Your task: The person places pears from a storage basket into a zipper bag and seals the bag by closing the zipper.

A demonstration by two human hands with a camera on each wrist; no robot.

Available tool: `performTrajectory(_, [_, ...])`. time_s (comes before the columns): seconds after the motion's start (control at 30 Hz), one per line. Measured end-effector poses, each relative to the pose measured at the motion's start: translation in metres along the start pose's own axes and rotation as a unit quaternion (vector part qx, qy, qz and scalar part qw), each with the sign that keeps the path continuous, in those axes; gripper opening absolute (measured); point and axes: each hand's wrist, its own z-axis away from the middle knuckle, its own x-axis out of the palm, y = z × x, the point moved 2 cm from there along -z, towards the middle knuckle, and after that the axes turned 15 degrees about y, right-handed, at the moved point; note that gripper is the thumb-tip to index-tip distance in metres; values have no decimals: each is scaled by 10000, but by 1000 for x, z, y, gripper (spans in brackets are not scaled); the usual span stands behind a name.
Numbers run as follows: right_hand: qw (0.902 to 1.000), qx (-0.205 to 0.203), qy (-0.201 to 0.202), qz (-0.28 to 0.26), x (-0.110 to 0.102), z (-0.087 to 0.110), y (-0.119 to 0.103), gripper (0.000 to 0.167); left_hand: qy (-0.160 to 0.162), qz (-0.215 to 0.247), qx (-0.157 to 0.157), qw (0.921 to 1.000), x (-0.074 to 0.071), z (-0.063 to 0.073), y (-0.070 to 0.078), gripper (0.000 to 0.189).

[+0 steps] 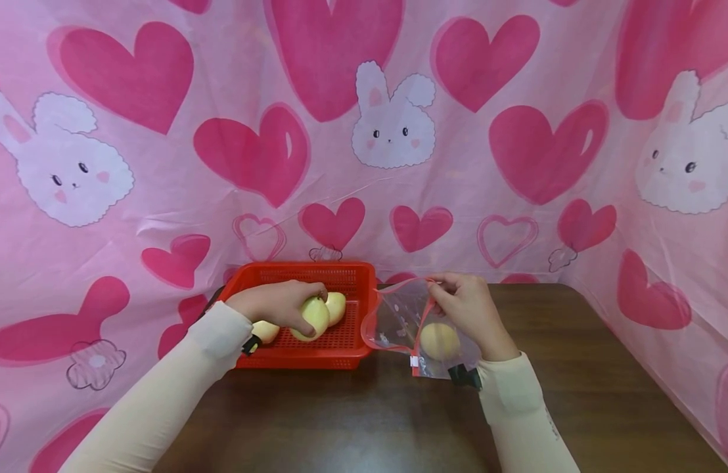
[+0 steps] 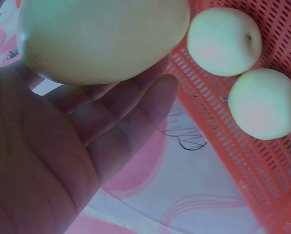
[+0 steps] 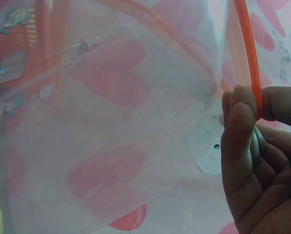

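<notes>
My left hand holds a pale yellow-green apple over the red plastic basket, thumb and fingers around its sides. In the left wrist view this apple looks large and is cut off by the top edge. Another apple lies in the basket beside it, and one is partly hidden by my left wrist. With thumb and fingertips my right hand pinches the red zip edge of a clear zip bag, whose mouth gapes toward the basket. Inside the bag is one apple.
The basket stands on the left part of a dark brown wooden table. Pink cloth with hearts and rabbits hangs behind the table and along its sides. A white slider sits at the bag's lower zip end.
</notes>
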Motion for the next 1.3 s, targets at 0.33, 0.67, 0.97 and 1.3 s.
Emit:
performTrajectory(0.33, [10000, 24, -14, 10, 0, -1, 1, 22, 227, 76, 287, 9993, -9, 4, 19, 73])
performTrajectory(0.67, [10000, -9, -9, -2, -2, -2, 0, 23, 635, 24, 764, 9951, -15, 7, 37, 69])
performTrajectory(0.97, [10000, -76, -20, 20, -3, 0, -1, 22, 921, 28, 1041, 9903, -16, 9, 47, 67])
performTrajectory(1.3, [9999, -96, -70, 25, -2, 0, -2, 22, 1468, 236, 1407, 9788, -18, 11, 60, 67])
